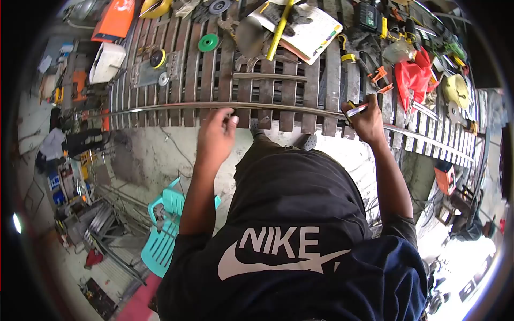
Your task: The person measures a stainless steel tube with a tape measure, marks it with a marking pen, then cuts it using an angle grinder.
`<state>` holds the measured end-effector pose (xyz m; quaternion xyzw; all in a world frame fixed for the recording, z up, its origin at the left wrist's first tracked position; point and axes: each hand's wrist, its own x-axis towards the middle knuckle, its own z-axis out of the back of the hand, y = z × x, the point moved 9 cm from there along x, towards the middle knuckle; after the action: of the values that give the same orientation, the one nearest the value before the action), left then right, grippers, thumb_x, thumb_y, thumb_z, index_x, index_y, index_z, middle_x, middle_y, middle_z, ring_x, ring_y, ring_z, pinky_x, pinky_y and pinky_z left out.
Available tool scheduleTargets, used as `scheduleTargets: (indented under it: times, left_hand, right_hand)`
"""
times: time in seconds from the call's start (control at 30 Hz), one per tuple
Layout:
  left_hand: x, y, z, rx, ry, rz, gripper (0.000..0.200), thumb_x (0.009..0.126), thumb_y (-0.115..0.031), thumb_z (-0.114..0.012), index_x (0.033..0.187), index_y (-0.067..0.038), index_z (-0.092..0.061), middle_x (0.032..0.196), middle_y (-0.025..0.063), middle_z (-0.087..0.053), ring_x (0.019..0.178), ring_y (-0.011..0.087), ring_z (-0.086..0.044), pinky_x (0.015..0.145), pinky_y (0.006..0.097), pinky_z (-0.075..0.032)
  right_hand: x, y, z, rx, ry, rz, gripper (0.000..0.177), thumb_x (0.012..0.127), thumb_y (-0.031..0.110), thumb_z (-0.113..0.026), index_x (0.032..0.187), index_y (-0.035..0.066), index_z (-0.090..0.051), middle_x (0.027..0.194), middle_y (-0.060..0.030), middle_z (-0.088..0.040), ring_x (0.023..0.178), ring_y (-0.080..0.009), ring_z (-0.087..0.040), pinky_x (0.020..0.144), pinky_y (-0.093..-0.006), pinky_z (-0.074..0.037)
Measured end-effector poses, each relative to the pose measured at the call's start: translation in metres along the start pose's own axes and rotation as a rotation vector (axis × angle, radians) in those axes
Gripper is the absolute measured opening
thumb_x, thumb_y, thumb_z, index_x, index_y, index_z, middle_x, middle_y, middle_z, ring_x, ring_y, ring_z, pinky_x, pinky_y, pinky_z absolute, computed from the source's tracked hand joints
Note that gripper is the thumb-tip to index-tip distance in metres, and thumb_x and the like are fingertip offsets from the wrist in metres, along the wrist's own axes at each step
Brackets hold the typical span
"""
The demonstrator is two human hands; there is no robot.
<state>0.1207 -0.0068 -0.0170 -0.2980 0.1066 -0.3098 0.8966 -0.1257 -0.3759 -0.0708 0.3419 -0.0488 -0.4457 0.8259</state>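
A long thin metal strip (160, 108) runs along the near edge of a slatted metal workbench (267, 80). My left hand (216, 131) rests on the strip near its middle, fingers curled over it. My right hand (365, 119) is further right on the same strip and holds a small marker-like tool (356, 110) with a yellow end against the metal. A second shorter strip (267, 76) lies further back on the slats.
The bench holds green and yellow grinding discs (208, 42), an open notebook (308, 27) with a yellow tool across it, red cloth (413, 77), clamps and cables. A turquoise plastic chair (163, 224) stands on the floor at my left, amid scattered clutter.
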Motion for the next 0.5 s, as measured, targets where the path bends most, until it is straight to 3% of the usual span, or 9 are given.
scheduleTargets:
  times: [0.1, 0.13, 0.17, 0.2, 0.27, 0.37, 0.4, 0.43, 0.5]
  left_hand:
    - [-0.027, -0.001, -0.044, -0.011, 0.256, 0.036, 0.041, 0.101, -0.022, -0.082, 0.137, -0.006, -0.069, 0.113, 0.013, -0.078, 0.099, 0.0252, -0.074, 0.086, 0.0394, -0.06]
    - [-0.033, -0.014, -0.058, -0.11, 0.339, 0.007, 0.049, 0.101, -0.022, -0.083, 0.143, -0.005, -0.065, 0.12, 0.0146, -0.077, 0.106, 0.0253, -0.074, 0.089, 0.0399, -0.061]
    - [-0.038, -0.028, -0.071, -0.21, 0.422, -0.025, 0.056, 0.1, -0.022, -0.083, 0.149, -0.004, -0.061, 0.128, 0.0161, -0.076, 0.112, 0.0254, -0.075, 0.092, 0.0404, -0.062]
    - [-0.041, -0.039, -0.086, -0.333, 0.501, 0.006, 0.064, 0.1, -0.023, -0.084, 0.154, -0.003, -0.056, 0.136, 0.0177, -0.072, 0.119, 0.0255, -0.073, 0.097, 0.0417, -0.062]
    - [-0.044, -0.054, -0.113, -0.469, 0.714, 0.125, 0.076, 0.099, -0.023, -0.083, 0.162, -0.001, -0.047, 0.153, 0.0216, -0.061, 0.134, 0.0314, -0.067, 0.111, 0.0451, -0.059]
    - [-0.021, -0.057, -0.11, 0.08, 0.438, -0.198, 0.07, 0.099, -0.02, -0.08, 0.159, 0.0, -0.049, 0.152, 0.0231, -0.06, 0.136, 0.0387, -0.065, 0.114, 0.0465, -0.055]
    - [-0.011, -0.05, -0.104, 0.127, 0.39, -0.196, 0.064, 0.099, -0.015, -0.076, 0.156, 0.002, -0.052, 0.149, 0.0241, -0.06, 0.132, 0.0446, -0.064, 0.114, 0.05, -0.052]
    - [0.0, -0.039, -0.102, 0.295, 0.35, -0.187, 0.06, 0.098, -0.016, -0.077, 0.151, 0.002, -0.055, 0.143, 0.0229, -0.061, 0.126, 0.0433, -0.064, 0.11, 0.0531, -0.052]
    - [0.0, -0.021, -0.086, 0.367, 0.147, -0.278, 0.057, 0.098, -0.016, -0.077, 0.148, 0.002, -0.057, 0.141, 0.0212, -0.062, 0.124, 0.0429, -0.064, 0.108, 0.0531, -0.052]
  right_hand:
    - [-0.002, -0.026, -0.03, 0.366, 0.125, -0.179, 0.072, 0.098, 0.054, -0.081, 0.121, -0.01, -0.058, 0.097, -0.0234, -0.073, 0.085, -0.0257, -0.074, 0.075, -0.0373, -0.059]
    - [-0.009, -0.011, -0.04, 0.549, 0.179, -0.132, 0.065, 0.106, 0.05, -0.073, 0.127, -0.009, -0.054, 0.099, -0.0186, -0.073, 0.083, -0.022, -0.072, 0.072, -0.035, -0.059]
    - [-0.027, -0.007, -0.056, 0.848, 0.311, -0.292, 0.062, 0.11, 0.048, -0.07, 0.132, -0.006, -0.049, 0.104, -0.0164, -0.071, 0.089, -0.0207, -0.072, 0.075, -0.0351, -0.06]
    - [-0.03, -0.007, -0.068, 0.796, 0.274, -0.094, 0.061, 0.111, 0.047, -0.069, 0.132, -0.006, -0.048, 0.105, -0.0159, -0.069, 0.091, -0.0198, -0.071, 0.076, -0.0356, -0.06]
    - [-0.046, -0.001, -0.088, 0.73, 0.232, 0.017, 0.058, 0.111, 0.046, -0.068, 0.129, -0.005, -0.048, 0.106, -0.0155, -0.067, 0.094, -0.0176, -0.068, 0.079, -0.036, -0.06]
    - [-0.081, 0.028, -0.106, 0.832, 0.267, -0.274, 0.053, 0.111, 0.042, -0.07, 0.127, -0.004, -0.049, 0.106, -0.0148, -0.066, 0.092, -0.0162, -0.065, 0.079, -0.0362, -0.059]
    - [-0.087, 0.025, -0.106, 0.762, 0.218, -0.281, 0.051, 0.111, 0.039, -0.07, 0.126, -0.004, -0.048, 0.105, -0.0146, -0.066, 0.092, -0.0167, -0.065, 0.077, -0.0367, -0.059]
    - [-0.093, 0.021, -0.104, 0.693, 0.166, -0.291, 0.049, 0.111, 0.037, -0.07, 0.126, -0.004, -0.048, 0.105, -0.0144, -0.066, 0.091, -0.0172, -0.066, 0.076, -0.0373, -0.06]
    - [-0.111, 0.004, -0.107, 0.853, 0.112, -0.392, 0.052, 0.111, 0.043, -0.069, 0.13, -0.001, -0.05, 0.105, -0.0144, -0.067, 0.083, -0.0197, -0.07, 0.068, -0.0392, -0.063]
